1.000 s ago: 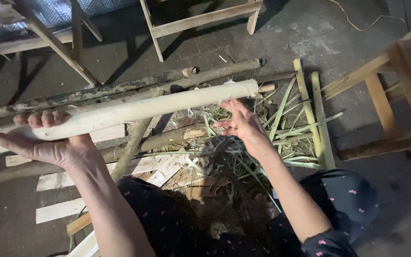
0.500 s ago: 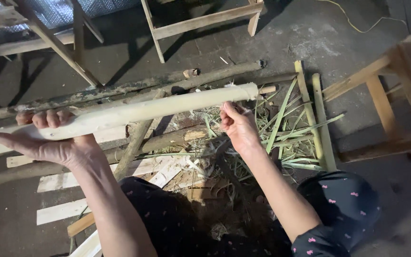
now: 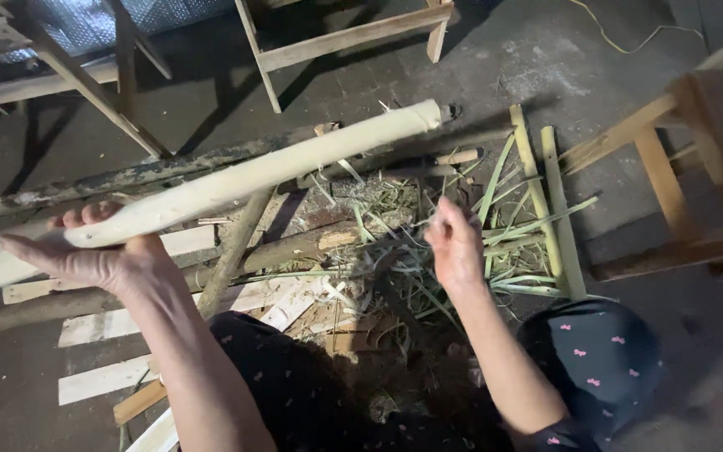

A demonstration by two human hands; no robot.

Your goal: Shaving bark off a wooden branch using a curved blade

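Head view, single entry.

Item 1. Peeled pale pole (image 3: pixel 244 177): long, round, stripped of bark, lying slantwise above the floor from the left edge of the view up to its cut end near the top centre. It rests across the left hand and passes over a dark unpeeled pole (image 3: pixel 127 177) that runs just behind it.

Item 2. Left hand (image 3: pixel 98 255): palm up under the pale pole, fingers curled over its top, a loose cradling grasp rather than a tight clench.

Item 3. Right hand (image 3: pixel 455 244): apart from the pole, raised over the litter, fingers drawn together as if pinching; whether a thin strip or blade is between them cannot be told.

Item 4. Green strips and shavings (image 3: pixel 512 243): loose heap on the concrete floor (image 3: pixel 546 59), right of centre, against flat green slats.

Item 5. Pale wooden boards (image 3: pixel 102 377): lying flat at lower left, beside the person's dark dotted trousers.

Item 6. Wooden frames (image 3: pixel 679 167): right edge and top edge, well apart from the hands.

Risk note, judged: with one hand alone bearing it, the pole's far end could dip or roll off the palm onto the dark pole. Fibrous splinters may catch the curled fingers. Loose strips underfoot could slide.
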